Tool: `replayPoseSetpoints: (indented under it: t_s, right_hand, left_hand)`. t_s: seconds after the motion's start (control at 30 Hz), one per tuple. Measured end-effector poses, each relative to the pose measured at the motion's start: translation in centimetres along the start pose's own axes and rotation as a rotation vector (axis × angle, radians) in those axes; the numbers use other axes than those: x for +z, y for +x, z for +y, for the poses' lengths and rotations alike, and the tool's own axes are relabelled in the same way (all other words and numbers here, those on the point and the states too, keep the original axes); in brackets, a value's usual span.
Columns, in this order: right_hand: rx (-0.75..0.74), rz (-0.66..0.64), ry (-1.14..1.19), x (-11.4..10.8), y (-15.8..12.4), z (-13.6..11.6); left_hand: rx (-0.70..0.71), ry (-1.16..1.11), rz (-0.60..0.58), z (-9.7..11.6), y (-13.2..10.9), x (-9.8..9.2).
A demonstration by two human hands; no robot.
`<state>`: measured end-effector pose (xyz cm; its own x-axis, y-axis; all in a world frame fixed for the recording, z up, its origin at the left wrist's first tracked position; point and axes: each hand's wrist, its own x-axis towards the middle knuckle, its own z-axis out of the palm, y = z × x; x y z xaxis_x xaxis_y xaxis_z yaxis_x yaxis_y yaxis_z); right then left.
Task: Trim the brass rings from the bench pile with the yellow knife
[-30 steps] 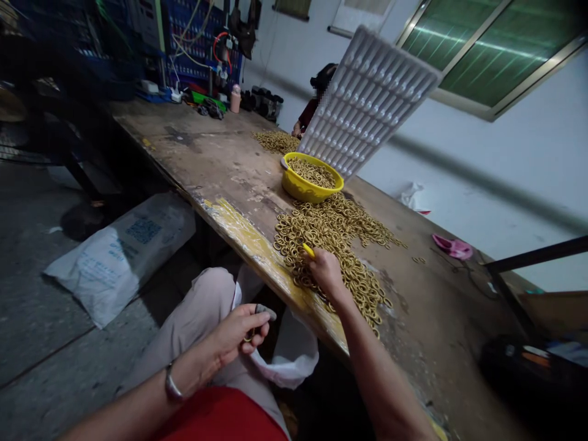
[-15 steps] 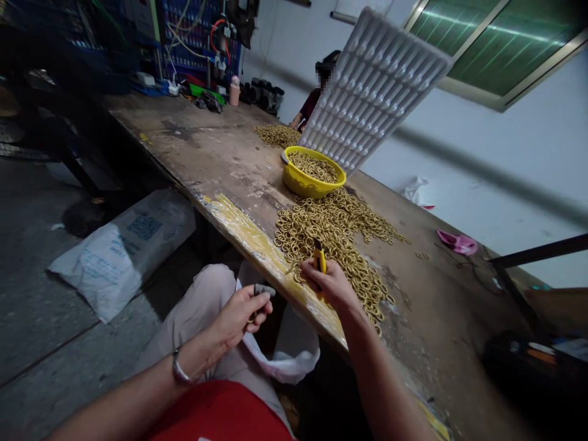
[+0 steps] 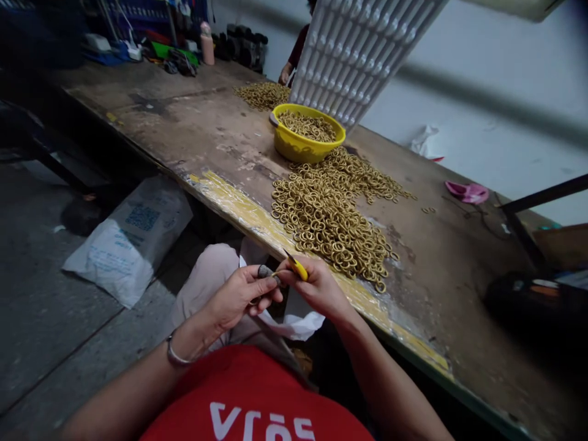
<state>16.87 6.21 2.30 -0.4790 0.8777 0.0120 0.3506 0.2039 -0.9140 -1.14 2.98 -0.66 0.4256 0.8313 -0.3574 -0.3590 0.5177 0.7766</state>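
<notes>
My right hand (image 3: 319,288) grips a yellow utility knife (image 3: 298,268), its dark blade pointing up and left. My left hand (image 3: 241,297), with grey covers on fingertips, is closed, and its fingertips meet those of my right hand over my lap. A small brass-coloured ring (image 3: 276,274) shows partly between the fingertips; fingers hide the rest of it. Just beyond the hands, a heap of similar rings (image 3: 328,223) lies on the wooden table (image 3: 202,141). Behind that heap stands a yellow basin (image 3: 301,149) full of rings.
Yellow tape (image 3: 239,205) under clear film covers the table's near edge. A translucent ribbed plastic tray (image 3: 353,55) leans behind the basin. A person's hand (image 3: 285,75) is by a farther ring heap (image 3: 261,95). A white bag (image 3: 298,321) hangs below the edge; a printed sack (image 3: 133,239) lies left.
My right hand has come from the ring heap to my left hand, still holding the knife. A ring now shows between the fingertips. The view has tilted down.
</notes>
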Motion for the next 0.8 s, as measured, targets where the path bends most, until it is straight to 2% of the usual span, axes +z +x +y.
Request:
replayPoseSetpoints:
  t_s: [0.1,0.23,0.37,0.5,0.7,0.8]
  right_hand:
    - [-0.012,0.051,-0.023,0.5,-0.6,-0.2]
    - [-0.051,0.136,-0.210,1.0,-2.1,0.2]
    - [-0.061,0.122,-0.383,1.5,-3.7,0.7]
    - [-0.040,0.126,-0.528,2.0,-4.4,1.0]
    - [0.001,0.141,-0.564,2.1,-4.1,1.0]
    - [0.027,0.120,-0.627,2.3,-4.1,0.9]
  left_hand:
    - [-0.018,0.017,-0.005,0.3,-0.6,0.1]
    - [0.034,0.052,0.059,0.4,-0.8,0.1]
    - [0.119,0.151,0.109,0.0,-0.7,-0.1]
    - [0.141,0.278,0.113,-0.2,-0.9,-0.2]
    - [0.166,0.404,0.090,-0.2,-1.3,0.1]
    - [0.223,0.484,0.086,0.0,-1.5,0.3]
